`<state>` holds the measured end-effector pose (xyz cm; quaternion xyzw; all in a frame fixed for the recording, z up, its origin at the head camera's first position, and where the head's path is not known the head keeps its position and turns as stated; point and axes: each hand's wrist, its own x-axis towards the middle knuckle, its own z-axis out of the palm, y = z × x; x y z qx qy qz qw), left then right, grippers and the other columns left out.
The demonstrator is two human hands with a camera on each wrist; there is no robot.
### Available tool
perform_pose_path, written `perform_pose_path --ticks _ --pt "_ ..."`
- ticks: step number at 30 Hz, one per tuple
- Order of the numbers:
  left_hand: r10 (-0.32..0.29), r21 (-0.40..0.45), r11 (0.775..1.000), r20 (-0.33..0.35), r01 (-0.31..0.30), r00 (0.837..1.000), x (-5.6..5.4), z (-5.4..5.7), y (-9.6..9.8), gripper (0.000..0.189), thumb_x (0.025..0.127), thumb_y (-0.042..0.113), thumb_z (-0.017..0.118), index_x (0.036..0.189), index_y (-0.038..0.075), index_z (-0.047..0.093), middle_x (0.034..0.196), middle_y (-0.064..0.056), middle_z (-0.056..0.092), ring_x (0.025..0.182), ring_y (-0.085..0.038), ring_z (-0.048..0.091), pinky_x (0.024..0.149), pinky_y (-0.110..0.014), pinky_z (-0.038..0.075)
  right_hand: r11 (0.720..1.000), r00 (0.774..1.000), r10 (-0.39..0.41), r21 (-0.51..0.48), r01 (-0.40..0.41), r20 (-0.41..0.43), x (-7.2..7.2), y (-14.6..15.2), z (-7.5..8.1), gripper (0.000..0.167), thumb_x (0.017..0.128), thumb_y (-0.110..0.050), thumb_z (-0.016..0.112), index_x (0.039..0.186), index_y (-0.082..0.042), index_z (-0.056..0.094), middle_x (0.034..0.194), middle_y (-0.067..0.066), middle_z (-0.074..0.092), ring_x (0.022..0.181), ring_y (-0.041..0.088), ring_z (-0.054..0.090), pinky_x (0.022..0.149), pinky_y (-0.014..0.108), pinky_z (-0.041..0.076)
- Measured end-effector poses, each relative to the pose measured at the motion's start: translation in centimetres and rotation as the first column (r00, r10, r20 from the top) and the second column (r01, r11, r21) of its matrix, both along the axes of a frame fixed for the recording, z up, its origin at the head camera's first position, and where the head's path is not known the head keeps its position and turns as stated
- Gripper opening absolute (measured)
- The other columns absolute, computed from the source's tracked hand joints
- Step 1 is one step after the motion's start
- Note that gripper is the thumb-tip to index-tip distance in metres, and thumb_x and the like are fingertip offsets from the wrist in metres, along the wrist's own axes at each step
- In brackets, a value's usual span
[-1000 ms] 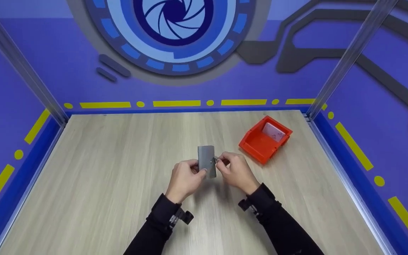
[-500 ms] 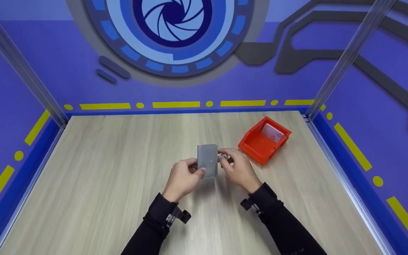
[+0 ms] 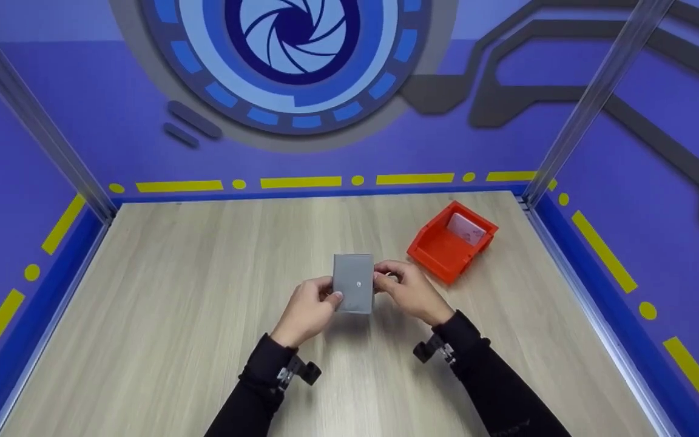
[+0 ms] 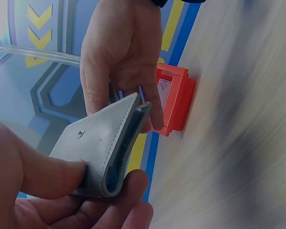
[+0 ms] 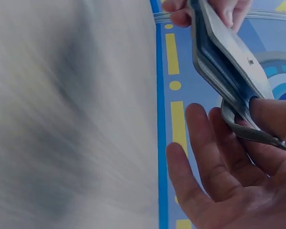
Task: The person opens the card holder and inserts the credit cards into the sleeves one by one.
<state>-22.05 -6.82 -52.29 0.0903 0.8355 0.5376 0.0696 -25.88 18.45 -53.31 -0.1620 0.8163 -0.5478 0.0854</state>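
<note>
A grey wallet [image 3: 352,279] is held up above the table, its broad face with a small emblem turned to the head view. My left hand [image 3: 307,306] pinches its left edge, thumb in front and fingers behind, and the left wrist view shows the thumb flat on the wallet's face [image 4: 93,136]. At the wallet's right edge is my right hand [image 3: 413,292]. In the right wrist view my right thumb and a finger pinch a curved grey strap [image 5: 250,132] at the wallet's edge, while the other fingers of that hand stand extended. The wallet's inside is mostly hidden.
A red open-front bin [image 3: 440,252] stands at the right rear of the wooden table [image 3: 216,291], with a pale pink patterned card [image 3: 465,227] at its back. Blue-purple panels [image 3: 301,161] enclose the table at the back and sides.
The wallet has turned so its broad face shows more fully, and it sits slightly lower. My right hand shifted outward a little, then came back in close to its edge.
</note>
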Motion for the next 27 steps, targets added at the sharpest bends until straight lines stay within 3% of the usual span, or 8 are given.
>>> perform_pose_path --ticks 4,7,14,18,23,27 --pt "-0.029 0.003 1.0 0.007 0.029 1.0 -0.2 0.1 0.1 0.039 0.108 0.007 0.058 0.146 0.001 0.066 0.126 -0.019 0.077 0.113 -0.028 0.073 0.095 -0.045 0.06 0.999 0.998 0.002 -0.038 0.001 0.062 0.0 0.1 0.4 0.028 0.113 -0.019 0.063 0.136 -0.008 0.073 0.128 0.013 0.076 0.11 0.026 0.077 0.1 0.037 0.064" --pt "-0.042 -0.013 0.999 -0.006 0.042 0.999 -0.3 0.2 0.2 0.045 0.108 0.008 0.057 0.153 0.001 0.061 0.131 -0.02 0.077 0.119 -0.03 0.074 0.1 -0.048 0.06 0.999 0.997 0.008 -0.049 -0.005 0.071 -0.1 0.2 0.6 0.026 0.113 -0.018 0.062 0.133 -0.007 0.074 0.127 0.014 0.076 0.11 0.025 0.076 0.099 0.036 0.064" --pt "-0.046 -0.129 0.991 -0.041 0.041 0.998 -0.2 -0.2 0.3 0.046 0.105 0.011 0.061 0.15 0.006 0.066 0.105 -0.009 0.076 0.088 -0.018 0.065 0.077 -0.036 0.053 0.998 0.994 0.062 -0.024 -0.061 0.084 0.0 0.2 0.8 0.025 0.113 -0.022 0.063 0.13 -0.012 0.077 0.129 0.011 0.078 0.111 0.022 0.075 0.098 0.037 0.064" --pt "-0.046 -0.147 0.988 -0.046 0.038 0.998 -0.2 -0.1 0.5 0.047 0.104 0.013 0.061 0.15 0.006 0.066 0.102 -0.008 0.074 0.086 -0.018 0.063 0.075 -0.035 0.052 0.998 0.996 0.061 -0.019 -0.059 0.072 0.1 0.3 0.9 0.021 0.111 -0.021 0.065 0.122 -0.011 0.079 0.122 0.01 0.079 0.106 0.021 0.074 0.095 0.036 0.065" --pt "0.026 -0.167 0.985 -0.079 -0.039 0.997 0.0 -0.2 0.9 0.057 0.105 0.019 0.071 0.159 0.006 0.057 0.127 -0.013 0.073 0.104 -0.025 0.073 0.085 -0.04 0.059 1.0 1.0 -0.021 0.008 0.021 0.016 0.3 -0.1 1.2 0.013 0.108 -0.016 0.067 0.106 -0.01 0.078 0.109 0.009 0.077 0.097 0.022 0.071 0.088 0.037 0.065" --pt "0.088 -0.14 0.985 -0.111 -0.103 0.99 0.3 0.0 1.3 0.054 0.102 0.025 0.08 0.151 0.012 0.064 0.136 -0.012 0.07 0.114 -0.03 0.073 0.09 -0.045 0.061 0.995 0.997 -0.07 0.066 0.07 -0.013 0.5 -0.4 1.1 0.012 0.108 -0.016 0.068 0.105 -0.012 0.079 0.108 0.008 0.078 0.093 0.021 0.07 0.085 0.037 0.066"
